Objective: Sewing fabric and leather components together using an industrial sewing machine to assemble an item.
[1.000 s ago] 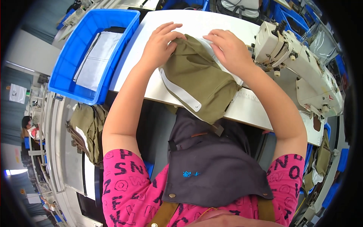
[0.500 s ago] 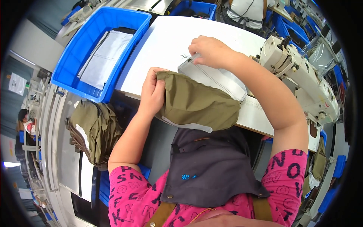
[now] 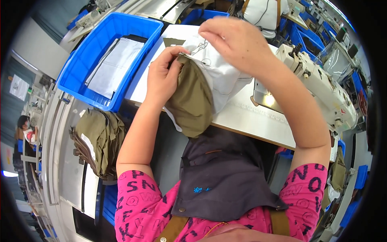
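My left hand (image 3: 163, 76) pinches the top edge of an olive fabric piece (image 3: 189, 97), which hangs over the table's front edge. White fabric (image 3: 225, 82) lies against the olive piece on its right and spreads over the white table. Loose dark thread (image 3: 199, 48) trails between the hands from the pinched edge. Raised above the white fabric is my right hand (image 3: 238, 44), slightly blurred, its fingers curled together. Whatever its fingertips hold is too small or hidden to make out.
A blue bin (image 3: 66, 82) holding white fabric pieces (image 3: 115, 64) stands at the left. Below it hangs a bundle of olive fabric (image 3: 100, 141). At the right stands a sewing machine (image 3: 322, 84). A seated person (image 3: 260, 14) is beyond the table.
The olive piece has been drawn together and turned to hang more upright, and more white fabric shows. My right hand has risen closer and a little right; my left hand has shifted slightly upward.
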Demonstrator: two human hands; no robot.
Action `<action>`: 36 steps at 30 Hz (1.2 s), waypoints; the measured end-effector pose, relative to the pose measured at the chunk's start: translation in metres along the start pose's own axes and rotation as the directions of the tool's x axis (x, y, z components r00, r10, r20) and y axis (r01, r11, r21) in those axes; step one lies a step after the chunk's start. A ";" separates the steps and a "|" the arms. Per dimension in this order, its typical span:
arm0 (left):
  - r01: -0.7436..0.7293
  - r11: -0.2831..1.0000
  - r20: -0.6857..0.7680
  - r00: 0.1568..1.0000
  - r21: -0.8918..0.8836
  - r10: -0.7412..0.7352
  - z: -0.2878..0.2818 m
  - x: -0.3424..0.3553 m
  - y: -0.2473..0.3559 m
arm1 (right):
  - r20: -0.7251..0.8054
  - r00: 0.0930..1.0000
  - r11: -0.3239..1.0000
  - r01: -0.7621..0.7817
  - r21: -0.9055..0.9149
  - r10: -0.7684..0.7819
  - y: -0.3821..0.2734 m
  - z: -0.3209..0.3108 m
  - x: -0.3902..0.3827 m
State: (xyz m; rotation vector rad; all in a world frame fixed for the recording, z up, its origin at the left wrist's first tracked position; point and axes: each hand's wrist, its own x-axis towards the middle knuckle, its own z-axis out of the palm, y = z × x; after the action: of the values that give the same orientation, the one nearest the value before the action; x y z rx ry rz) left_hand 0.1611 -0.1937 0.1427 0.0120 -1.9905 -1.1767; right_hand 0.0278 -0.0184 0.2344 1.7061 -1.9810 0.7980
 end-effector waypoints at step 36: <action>-0.611 0.716 0.582 0.734 0.338 0.351 0.253 -0.022 -0.054 | 0.191 0.950 0.965 -0.221 -0.143 0.246 0.109 0.031 -0.294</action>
State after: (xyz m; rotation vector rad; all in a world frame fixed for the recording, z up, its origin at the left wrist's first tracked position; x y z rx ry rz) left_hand -0.0056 -0.0308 0.0274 -0.5776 -2.4729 -0.2698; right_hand -0.0278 0.1919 0.0065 1.5587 -2.3554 0.5806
